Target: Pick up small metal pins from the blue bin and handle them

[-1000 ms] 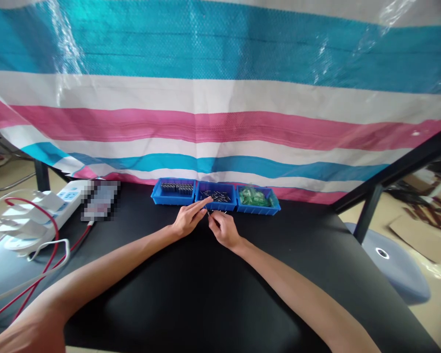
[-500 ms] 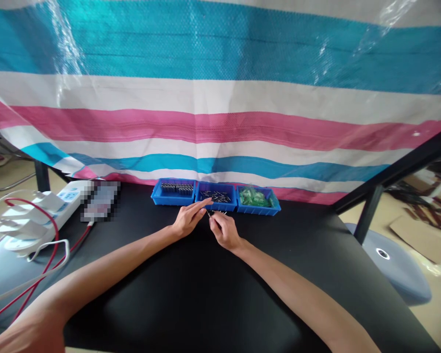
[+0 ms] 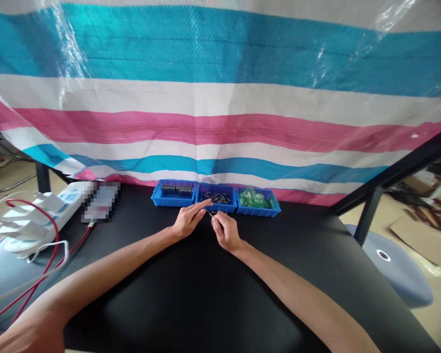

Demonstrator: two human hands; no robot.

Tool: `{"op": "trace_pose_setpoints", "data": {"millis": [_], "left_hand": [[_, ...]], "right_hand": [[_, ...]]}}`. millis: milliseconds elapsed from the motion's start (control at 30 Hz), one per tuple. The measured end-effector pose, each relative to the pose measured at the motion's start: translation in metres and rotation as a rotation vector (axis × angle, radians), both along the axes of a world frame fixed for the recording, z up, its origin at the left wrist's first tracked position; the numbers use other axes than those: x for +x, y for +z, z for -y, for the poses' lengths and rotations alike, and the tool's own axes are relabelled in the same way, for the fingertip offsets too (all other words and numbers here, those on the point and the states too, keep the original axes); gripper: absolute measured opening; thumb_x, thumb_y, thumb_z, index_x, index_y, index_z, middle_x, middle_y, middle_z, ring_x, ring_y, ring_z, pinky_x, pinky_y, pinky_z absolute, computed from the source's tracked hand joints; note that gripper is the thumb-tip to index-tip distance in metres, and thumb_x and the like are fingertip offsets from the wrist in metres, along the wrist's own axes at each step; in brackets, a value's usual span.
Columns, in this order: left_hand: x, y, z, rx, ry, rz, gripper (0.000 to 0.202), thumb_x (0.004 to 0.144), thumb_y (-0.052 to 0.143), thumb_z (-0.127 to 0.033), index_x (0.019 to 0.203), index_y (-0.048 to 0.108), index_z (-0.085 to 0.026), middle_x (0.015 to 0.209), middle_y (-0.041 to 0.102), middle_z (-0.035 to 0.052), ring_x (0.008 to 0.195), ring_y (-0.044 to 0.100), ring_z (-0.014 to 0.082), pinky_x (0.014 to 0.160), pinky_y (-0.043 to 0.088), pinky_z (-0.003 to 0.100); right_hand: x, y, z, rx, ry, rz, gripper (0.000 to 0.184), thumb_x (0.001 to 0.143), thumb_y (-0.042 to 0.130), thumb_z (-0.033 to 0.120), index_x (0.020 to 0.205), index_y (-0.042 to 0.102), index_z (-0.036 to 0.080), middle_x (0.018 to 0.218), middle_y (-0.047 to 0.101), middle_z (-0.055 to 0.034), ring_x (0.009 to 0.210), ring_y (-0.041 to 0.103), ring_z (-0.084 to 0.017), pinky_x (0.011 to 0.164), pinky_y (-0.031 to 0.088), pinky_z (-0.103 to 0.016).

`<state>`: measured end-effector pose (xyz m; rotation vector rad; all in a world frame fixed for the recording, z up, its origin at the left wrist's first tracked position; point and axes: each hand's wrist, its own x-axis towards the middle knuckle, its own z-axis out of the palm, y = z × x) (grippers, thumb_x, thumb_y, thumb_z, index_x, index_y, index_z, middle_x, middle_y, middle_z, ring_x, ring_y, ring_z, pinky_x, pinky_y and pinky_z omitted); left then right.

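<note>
My left hand (image 3: 188,220) rests on the black table (image 3: 206,294) just in front of the middle blue bin (image 3: 216,195), index finger stretched out toward a thin metal pin (image 3: 208,214). My right hand (image 3: 226,230) is closed in a pinch at the other end of that pin. The two hands nearly touch. The middle bin holds several small metal pins. The left blue bin (image 3: 174,192) holds a row of dark cylindrical parts. The right blue bin (image 3: 257,200) holds green pieces.
A white power strip (image 3: 40,215) with plugs and red and white cables (image 3: 55,245) lies at the table's left edge. A striped tarp (image 3: 220,98) hangs behind the bins. A black frame leg (image 3: 367,215) and a grey round stool (image 3: 393,264) stand to the right.
My right hand has shifted slightly to the right and toward me. My left hand has stayed almost still, and the view has tilted a little.
</note>
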<state>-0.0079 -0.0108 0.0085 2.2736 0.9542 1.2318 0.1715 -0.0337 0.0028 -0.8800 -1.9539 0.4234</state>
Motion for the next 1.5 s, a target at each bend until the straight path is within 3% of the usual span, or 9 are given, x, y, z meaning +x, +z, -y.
{"op": "trace_pose_setpoints", "data": {"millis": [500, 833, 1033, 1233, 1500], "left_hand": [[0.0, -0.001, -0.001, 0.007, 0.003, -0.005, 0.039, 0.095, 0.04, -0.023, 0.134, 0.046, -0.019, 0.118, 0.064, 0.0076, 0.085, 0.068, 0.013, 0.081, 0.055, 0.025], [0.0, -0.001, -0.001, 0.025, 0.004, -0.051, 0.04, 0.095, 0.041, -0.028, 0.134, 0.044, -0.018, 0.117, 0.064, 0.0103, 0.051, 0.056, 0.0058, 0.062, 0.054, 0.023], [0.001, 0.001, 0.0, 0.021, 0.02, -0.032, 0.038, 0.095, 0.042, -0.026, 0.131, 0.047, -0.019, 0.113, 0.066, 0.0086, 0.063, 0.064, 0.0094, 0.065, 0.055, 0.023], [0.002, -0.003, -0.004, 0.074, -0.017, -0.051, 0.037, 0.094, 0.043, -0.026, 0.131, 0.048, -0.019, 0.112, 0.067, 0.007, 0.104, 0.064, 0.0178, 0.09, 0.053, 0.031], [0.001, -0.007, -0.004, 0.116, -0.03, -0.071, 0.031, 0.095, 0.042, -0.023, 0.123, 0.055, -0.019, 0.108, 0.068, 0.0065, 0.1, 0.065, 0.0152, 0.086, 0.054, 0.026]], "right_hand": [[0.001, 0.003, 0.001, -0.021, -0.004, 0.004, 0.024, 0.094, 0.035, 0.022, 0.074, 0.047, 0.02, 0.069, 0.052, -0.0018, 0.065, 0.052, -0.014, 0.065, 0.041, -0.026], [0.0, 0.0, 0.0, -0.013, -0.008, 0.028, 0.023, 0.094, 0.036, 0.022, 0.074, 0.049, 0.02, 0.069, 0.054, -0.0023, 0.064, 0.053, -0.014, 0.064, 0.042, -0.026], [0.0, -0.001, -0.003, -0.025, -0.015, 0.017, 0.021, 0.093, 0.038, 0.021, 0.076, 0.051, 0.019, 0.072, 0.056, -0.0032, 0.067, 0.055, -0.015, 0.066, 0.043, -0.026], [-0.004, -0.008, -0.008, -0.081, 0.011, 0.138, 0.021, 0.092, 0.042, 0.021, 0.075, 0.054, 0.019, 0.073, 0.061, -0.0051, 0.068, 0.059, -0.016, 0.065, 0.045, -0.026], [-0.005, -0.01, -0.01, -0.091, -0.007, 0.168, 0.022, 0.092, 0.043, 0.02, 0.074, 0.055, 0.018, 0.072, 0.062, -0.0053, 0.065, 0.06, -0.016, 0.063, 0.044, -0.025]]}}
